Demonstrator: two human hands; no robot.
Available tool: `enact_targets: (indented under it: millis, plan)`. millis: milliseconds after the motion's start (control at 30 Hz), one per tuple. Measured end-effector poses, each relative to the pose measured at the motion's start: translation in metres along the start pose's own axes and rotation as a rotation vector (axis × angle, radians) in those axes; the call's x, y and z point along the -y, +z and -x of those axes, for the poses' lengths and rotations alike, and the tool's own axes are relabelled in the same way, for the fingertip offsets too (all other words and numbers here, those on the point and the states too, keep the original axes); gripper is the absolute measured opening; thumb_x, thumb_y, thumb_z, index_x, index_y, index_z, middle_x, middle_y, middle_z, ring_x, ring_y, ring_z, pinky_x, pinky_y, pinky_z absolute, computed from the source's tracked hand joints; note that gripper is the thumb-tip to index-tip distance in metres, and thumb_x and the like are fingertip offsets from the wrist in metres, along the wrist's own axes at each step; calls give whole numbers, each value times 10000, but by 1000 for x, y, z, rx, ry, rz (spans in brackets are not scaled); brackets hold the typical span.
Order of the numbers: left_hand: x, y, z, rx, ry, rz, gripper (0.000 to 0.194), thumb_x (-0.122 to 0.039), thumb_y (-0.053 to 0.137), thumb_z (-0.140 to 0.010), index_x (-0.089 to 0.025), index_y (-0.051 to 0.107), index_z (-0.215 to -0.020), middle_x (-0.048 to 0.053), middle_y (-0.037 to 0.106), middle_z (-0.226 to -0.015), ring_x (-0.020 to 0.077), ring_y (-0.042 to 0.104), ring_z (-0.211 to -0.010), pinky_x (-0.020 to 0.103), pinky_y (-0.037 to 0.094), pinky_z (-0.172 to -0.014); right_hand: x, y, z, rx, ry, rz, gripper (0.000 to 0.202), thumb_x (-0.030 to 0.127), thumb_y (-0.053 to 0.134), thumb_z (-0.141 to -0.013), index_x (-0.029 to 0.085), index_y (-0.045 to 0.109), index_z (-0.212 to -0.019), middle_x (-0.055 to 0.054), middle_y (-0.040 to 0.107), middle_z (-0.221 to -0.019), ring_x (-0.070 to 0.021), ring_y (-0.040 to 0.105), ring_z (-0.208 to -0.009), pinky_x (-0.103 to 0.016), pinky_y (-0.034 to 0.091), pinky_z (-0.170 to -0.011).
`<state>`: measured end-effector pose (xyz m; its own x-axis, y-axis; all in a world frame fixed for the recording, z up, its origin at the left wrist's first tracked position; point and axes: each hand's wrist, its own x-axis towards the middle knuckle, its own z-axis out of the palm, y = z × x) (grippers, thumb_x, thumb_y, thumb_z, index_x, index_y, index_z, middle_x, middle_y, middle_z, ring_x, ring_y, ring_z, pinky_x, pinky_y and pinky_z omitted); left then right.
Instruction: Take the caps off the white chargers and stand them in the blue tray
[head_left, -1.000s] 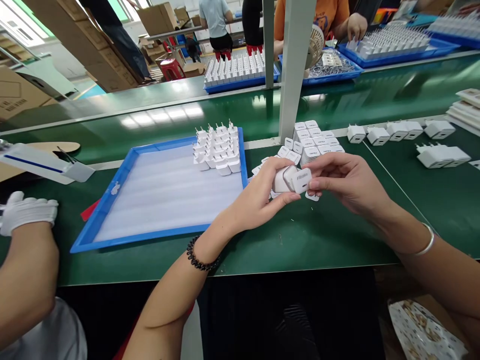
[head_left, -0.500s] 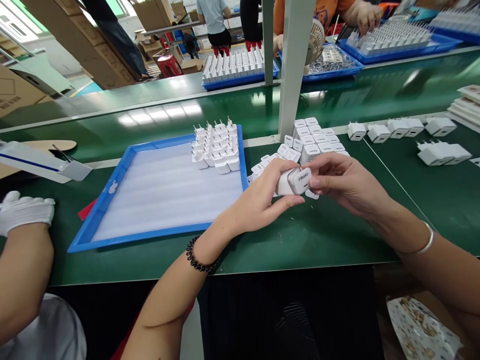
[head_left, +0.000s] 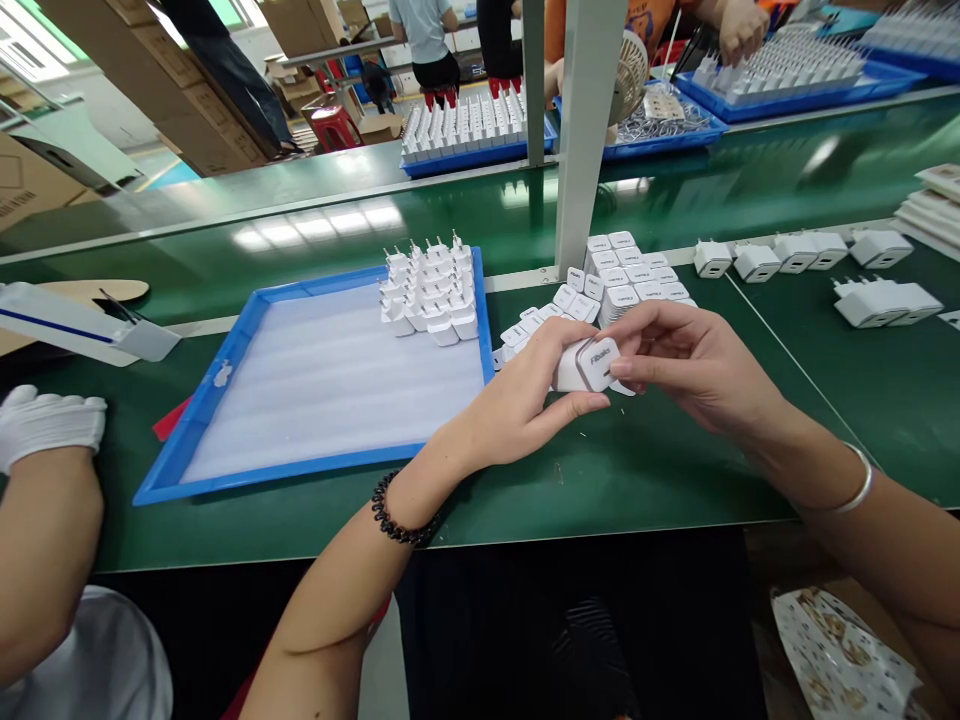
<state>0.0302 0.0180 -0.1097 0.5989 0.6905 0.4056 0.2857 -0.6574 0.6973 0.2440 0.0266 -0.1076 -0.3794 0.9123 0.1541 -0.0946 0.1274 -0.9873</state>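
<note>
My left hand (head_left: 517, 400) grips a white charger housing (head_left: 568, 372) between thumb and fingers, above the green bench. A white end plate (head_left: 598, 364) printed with a brand name lies against the housing's right end. The thumb and fingers of my right hand (head_left: 694, 365) pinch that plate's right edge. Whether the plate is fully seated I cannot tell. Just behind my hands, stacked and loose white end plates (head_left: 637, 272) cover part of the bench. Left of them, white chargers (head_left: 429, 290) stand with pins up in a corner of a blue tray (head_left: 292, 471).
More chargers (head_left: 801, 252) line the bench at right, with a cluster (head_left: 885, 303) nearer. A grey post (head_left: 583, 140) rises behind the plates. A co-worker's gloved hand (head_left: 52, 425) rests at far left. Filled blue trays stand across the bench, where another person's hand (head_left: 742, 30) works.
The end plate has turned slightly and now sits closer against the housing; the gap between them has narrowed. Both my hands stay nearly in place.
</note>
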Motion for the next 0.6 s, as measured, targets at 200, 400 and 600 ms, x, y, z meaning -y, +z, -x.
enact_targets:
  millis: [200,400,600]
  plan:
    - [0,0,-1,-8,15,-47,402,-426,564,-964,-212,438,-1281,119,566,-1212,245,577,-1050,395,515,-908,2,2,1,3,-15,-7,263,301,843,-774,242,712,-994,16,608,-720,-115,565,-615,-254,497,-553]
    - [0,0,0,-18,56,-98,406,-440,551,-966,-203,443,-1278,126,575,-1202,249,579,-1052,395,510,-915,3,4,0,25,10,-59,400,308,849,-768,262,604,-1081,60,567,-664,-113,548,-580,-265,493,-575]
    - [3,0,-1,-9,141,-170,399,-444,513,-978,-191,441,-1278,123,583,-1130,244,576,-1000,398,518,-874,3,4,0,55,75,-106,453,302,889,-718,237,579,-1042,61,574,-671,-99,535,-583,-247,463,-561]
